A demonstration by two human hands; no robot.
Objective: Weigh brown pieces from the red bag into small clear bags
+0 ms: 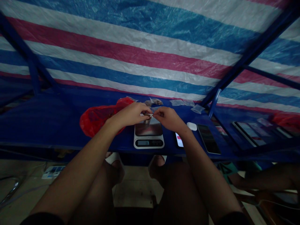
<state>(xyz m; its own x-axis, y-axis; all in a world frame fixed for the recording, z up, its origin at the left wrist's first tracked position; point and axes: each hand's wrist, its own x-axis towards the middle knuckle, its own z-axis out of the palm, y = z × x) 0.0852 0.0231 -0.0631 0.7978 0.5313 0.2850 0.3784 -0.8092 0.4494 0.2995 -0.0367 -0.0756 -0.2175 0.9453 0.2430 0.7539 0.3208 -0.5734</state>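
A white digital kitchen scale point(149, 143) with a metal top stands before me, its small display lit. On its plate sits a small cup point(147, 121) with brownish bits at its top. My left hand point(134, 113) reaches over the cup's rim, thumb and fingers curled together. My right hand point(169, 118) is just right of the cup, thumb and forefinger pinched. The two hands' fingertips nearly meet above the cup. Anything between them is too small and dark to name.
Left of the scale lies a red plastic bag point(97, 120). Small clear bags point(181, 102) lie behind. At right are a lit phone point(179, 140), a white case point(192, 126) and a dark phone point(208, 139). Blue metal bars point(246, 59) frame the table; another person's arm point(264, 181) shows at right.
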